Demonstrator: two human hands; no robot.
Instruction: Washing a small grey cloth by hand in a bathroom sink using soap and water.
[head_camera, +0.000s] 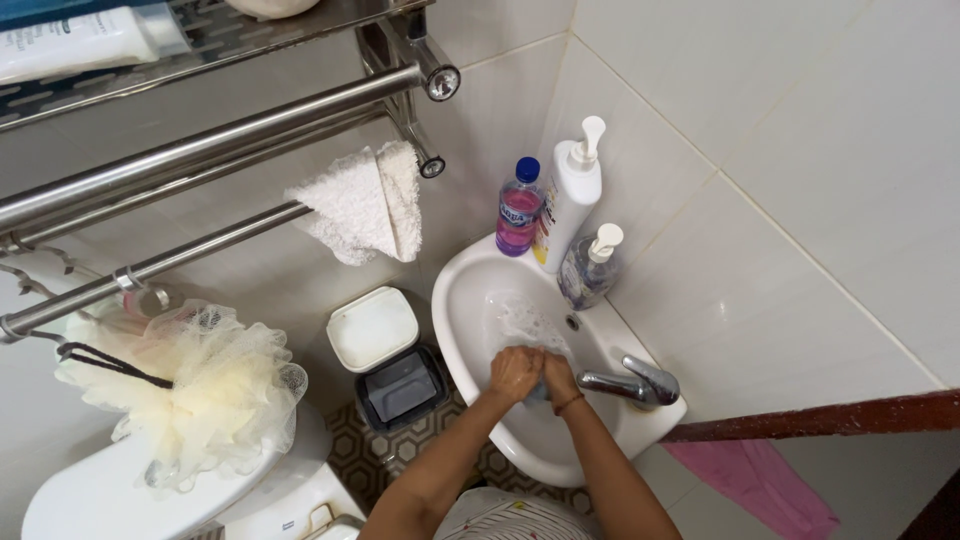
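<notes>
The left hand and right hand are pressed together around a small blue thing in the white sink near the tap, apparently washing it; rinsing seems to follow.

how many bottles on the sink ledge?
3, all at the back of the sink: a purple bottle nearest the corner, a tall white pump bottle beside it, and a small clear pump bottle in front. Nothing seems hidden behind them.
</notes>
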